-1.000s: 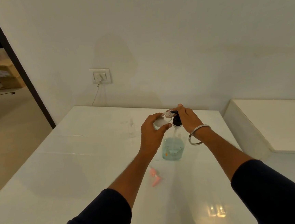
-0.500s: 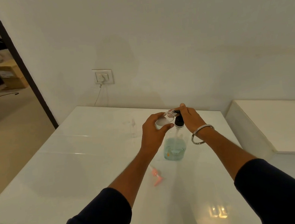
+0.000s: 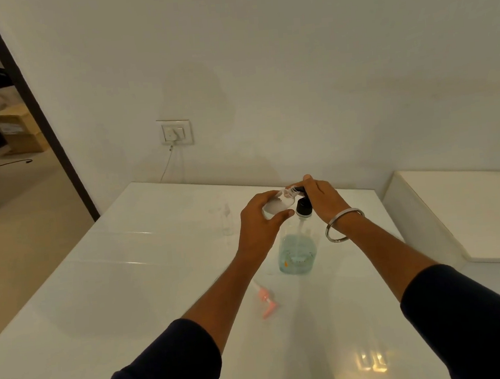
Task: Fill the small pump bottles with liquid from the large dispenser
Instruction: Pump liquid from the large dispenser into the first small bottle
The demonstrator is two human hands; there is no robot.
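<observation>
On the white surface (image 3: 106, 292), the left hand (image 3: 260, 221) grips a small bottle (image 3: 277, 206) at the large dispenser (image 3: 297, 245) spout; right hand (image 3: 322, 198) fingers lie straight on the pump, which wants slow presses and the mouth held steady.

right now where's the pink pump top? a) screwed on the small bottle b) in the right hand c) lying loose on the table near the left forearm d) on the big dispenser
c: the pink pump top lies by itself on the white table, just beside the left forearm, nearer the camera than the large dispenser, whose pump is black.
</observation>
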